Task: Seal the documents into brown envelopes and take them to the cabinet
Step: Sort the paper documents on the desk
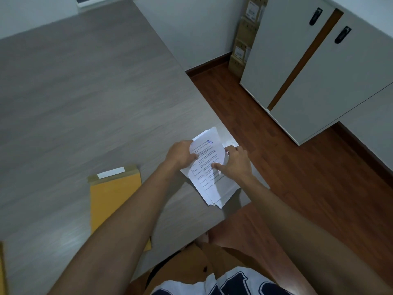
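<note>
A small stack of white printed documents (pixel 207 165) lies at the right edge of the grey table (pixel 85 92). My left hand (pixel 180 155) grips the stack's left edge, fingers curled round the paper. My right hand (pixel 236 162) holds the right side, with the thumb pressed on the top sheet. A brown envelope (pixel 114 201) lies flat on the table to the left of my left forearm, its flap open with a white adhesive strip showing. The white cabinet (pixel 319 71) with two dark handles stands on the floor at the upper right.
Stacked cardboard boxes (pixel 244 39) stand against the wall beside the cabinet. Wooden floor (pixel 276 156) runs between table and cabinet. Another brown edge (pixel 2 271) shows at the far lower left. My legs and a wooden stool sit below the table edge.
</note>
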A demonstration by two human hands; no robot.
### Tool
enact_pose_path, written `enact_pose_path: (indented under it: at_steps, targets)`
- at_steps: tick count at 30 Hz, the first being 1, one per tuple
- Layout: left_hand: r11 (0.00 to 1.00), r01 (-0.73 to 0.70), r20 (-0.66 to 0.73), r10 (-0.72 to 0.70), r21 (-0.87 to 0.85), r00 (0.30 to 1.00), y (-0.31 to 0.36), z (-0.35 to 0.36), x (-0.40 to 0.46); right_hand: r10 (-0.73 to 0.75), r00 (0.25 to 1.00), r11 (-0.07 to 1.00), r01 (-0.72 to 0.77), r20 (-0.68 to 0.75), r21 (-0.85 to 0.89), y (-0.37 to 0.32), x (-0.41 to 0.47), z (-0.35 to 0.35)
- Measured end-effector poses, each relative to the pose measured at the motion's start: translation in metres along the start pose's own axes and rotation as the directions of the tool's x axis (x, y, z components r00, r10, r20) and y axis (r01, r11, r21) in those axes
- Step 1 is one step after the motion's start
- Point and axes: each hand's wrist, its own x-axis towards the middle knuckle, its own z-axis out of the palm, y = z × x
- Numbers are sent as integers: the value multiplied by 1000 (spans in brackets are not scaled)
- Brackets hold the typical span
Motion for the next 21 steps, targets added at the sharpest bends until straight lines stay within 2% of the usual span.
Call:
enact_pose_path:
  at_steps: [3, 5, 8, 10, 12, 14, 16, 18, 21]
  targets:
    - [971, 62, -66, -79, -232, 995, -20, -14, -11, 56, 998, 969, -48, -27, 241, -3, -3, -6]
    - [904, 102, -90, -153, -416, 984, -37, -25, -21, 85, 995, 928, -59, -54, 369, -12, -4, -10]
    - [816, 125, -107, -222, -564, 969, -64, -40, -39, 122, 991, 828, -70, -58, 556, -34, -6, -14]
    - [754, 126, -129, -270, -645, 954, -81, -47, -50, 152, 988, 732, -116, 6, 672, -50, -6, -13]
    - [693, 126, -147, -320, -710, 936, -95, -54, -61, 178, 972, 599, -231, 154, 767, -68, -7, -7]
    - [633, 114, -151, -349, -765, 925, -109, -60, -74, 134, 950, 520, -309, 281, 796, -86, -10, 3]
    - [591, 92, -154, -352, -802, 923, -125, -64, -87, 28, 938, 505, -312, 347, 804, -106, -18, 15]
    - [561, 73, -160, -355, -824, 921, -144, -70, -101, -64, 932, 495, -281, 357, 823, -127, -27, 29]
    - [599, 102, -172, -382, -794, 908, -167, -79, -118, -98, 942, 524, -227, 322, 821, -145, -37, 41]
